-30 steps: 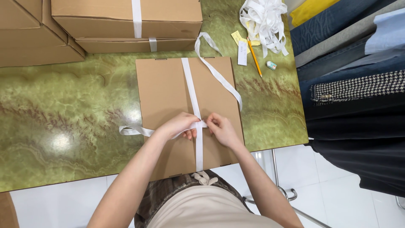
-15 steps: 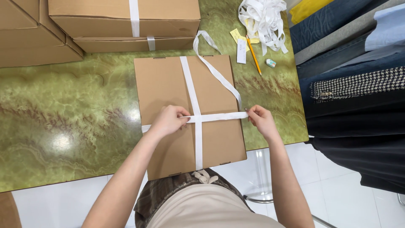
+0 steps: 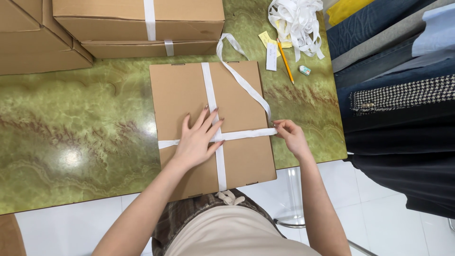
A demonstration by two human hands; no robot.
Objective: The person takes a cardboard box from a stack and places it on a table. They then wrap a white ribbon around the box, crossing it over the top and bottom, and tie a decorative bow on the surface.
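A flat brown cardboard box (image 3: 239, 102) lies on the green marble table (image 3: 85, 128), overhanging its near edge. White ribbon (image 3: 209, 87) crosses the box lengthwise and sideways. My left hand (image 3: 196, 140) lies flat, fingers spread, on the ribbon crossing. At the box's right edge my right hand (image 3: 290, 136) pinches the sideways ribbon strand. A loose ribbon tail (image 3: 246, 85) runs diagonally from there to the box's far edge.
Larger ribbon-tied cardboard boxes (image 3: 137, 21) stand at the back left. A heap of white ribbon (image 3: 296, 19), a pencil (image 3: 285, 61), paper slips (image 3: 271, 57) and a small eraser (image 3: 304, 70) lie at the back right. Folded garments (image 3: 393, 71) hang to the right.
My right hand drew the sideways ribbon out from the centre to the box's right edge. My left hand went from pinching the crossing to pressing flat on it.
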